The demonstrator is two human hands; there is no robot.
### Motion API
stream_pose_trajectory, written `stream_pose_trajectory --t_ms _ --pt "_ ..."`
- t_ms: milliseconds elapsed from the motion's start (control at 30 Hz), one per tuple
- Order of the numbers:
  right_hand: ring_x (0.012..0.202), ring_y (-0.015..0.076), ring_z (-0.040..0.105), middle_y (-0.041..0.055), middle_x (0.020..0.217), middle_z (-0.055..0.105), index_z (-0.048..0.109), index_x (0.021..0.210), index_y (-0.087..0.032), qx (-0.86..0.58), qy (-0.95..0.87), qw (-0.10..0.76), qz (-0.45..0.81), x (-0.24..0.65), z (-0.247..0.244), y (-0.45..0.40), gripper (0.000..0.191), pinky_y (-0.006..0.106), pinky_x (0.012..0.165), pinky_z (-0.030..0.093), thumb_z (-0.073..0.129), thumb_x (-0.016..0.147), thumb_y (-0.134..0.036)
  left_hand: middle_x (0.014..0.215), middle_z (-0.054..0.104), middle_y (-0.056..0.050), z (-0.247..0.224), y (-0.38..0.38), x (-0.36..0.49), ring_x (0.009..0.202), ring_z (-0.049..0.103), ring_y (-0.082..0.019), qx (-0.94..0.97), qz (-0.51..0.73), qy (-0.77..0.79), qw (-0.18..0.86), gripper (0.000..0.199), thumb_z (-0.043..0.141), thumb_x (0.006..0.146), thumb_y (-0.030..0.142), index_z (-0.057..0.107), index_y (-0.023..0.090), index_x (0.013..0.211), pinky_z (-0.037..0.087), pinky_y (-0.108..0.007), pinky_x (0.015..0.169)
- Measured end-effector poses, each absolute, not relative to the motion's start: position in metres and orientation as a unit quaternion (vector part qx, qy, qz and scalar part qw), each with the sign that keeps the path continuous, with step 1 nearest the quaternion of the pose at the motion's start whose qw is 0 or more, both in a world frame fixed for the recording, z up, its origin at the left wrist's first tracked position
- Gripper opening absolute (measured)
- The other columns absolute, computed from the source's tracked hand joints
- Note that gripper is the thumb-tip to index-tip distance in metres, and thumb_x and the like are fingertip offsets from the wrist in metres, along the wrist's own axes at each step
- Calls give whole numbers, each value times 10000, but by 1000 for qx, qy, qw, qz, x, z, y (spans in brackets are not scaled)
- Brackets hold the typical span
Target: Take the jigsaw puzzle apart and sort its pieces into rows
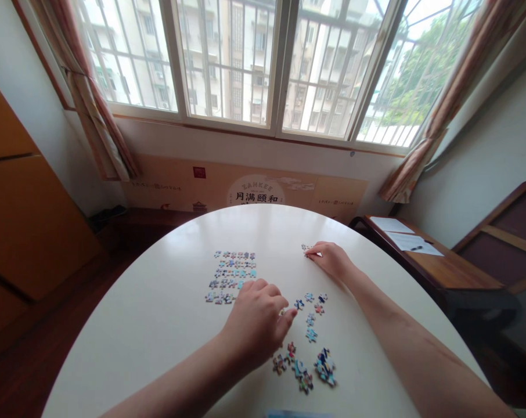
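My right hand (328,258) is at the far right of the white round table (158,325). Its fingertips pinch a small puzzle piece (306,253), with another piece (303,247) just beyond. My left hand (260,313) hovers at the lower right end of several rows of puzzle pieces (234,273). Its thumb is held apart from the bent fingers, whose tips are partly hidden, and I see nothing in it. Right of this hand lie scattered loose pieces (310,319). Nearer me are a pile of pieces (325,367) and a looser cluster (301,371).
A blue-edged flat object (300,414) shows at the near table edge. To the right stands a wooden desk (458,273) with papers (413,242) and a wooden chair (507,238). A printed cardboard panel (211,180) is under the window.
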State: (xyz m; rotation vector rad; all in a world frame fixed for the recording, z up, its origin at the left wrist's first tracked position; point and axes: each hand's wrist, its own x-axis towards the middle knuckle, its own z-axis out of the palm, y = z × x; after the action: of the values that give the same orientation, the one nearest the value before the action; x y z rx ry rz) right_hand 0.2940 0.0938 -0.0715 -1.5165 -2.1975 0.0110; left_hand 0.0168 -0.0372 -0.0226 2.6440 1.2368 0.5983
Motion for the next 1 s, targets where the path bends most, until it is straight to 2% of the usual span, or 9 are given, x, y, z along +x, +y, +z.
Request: stream_pose_trajectory --t_ms 1000 --pt "809 188 681 3 937 752 788 945 -317 -550 -802 233 11 294 -71 95 199 288 735 492 615 868 -256 886 704 -47 -26 -36 16 888 576 -245 893 200 395 78 227 552 917 329 744 226 852 420 -472 862"
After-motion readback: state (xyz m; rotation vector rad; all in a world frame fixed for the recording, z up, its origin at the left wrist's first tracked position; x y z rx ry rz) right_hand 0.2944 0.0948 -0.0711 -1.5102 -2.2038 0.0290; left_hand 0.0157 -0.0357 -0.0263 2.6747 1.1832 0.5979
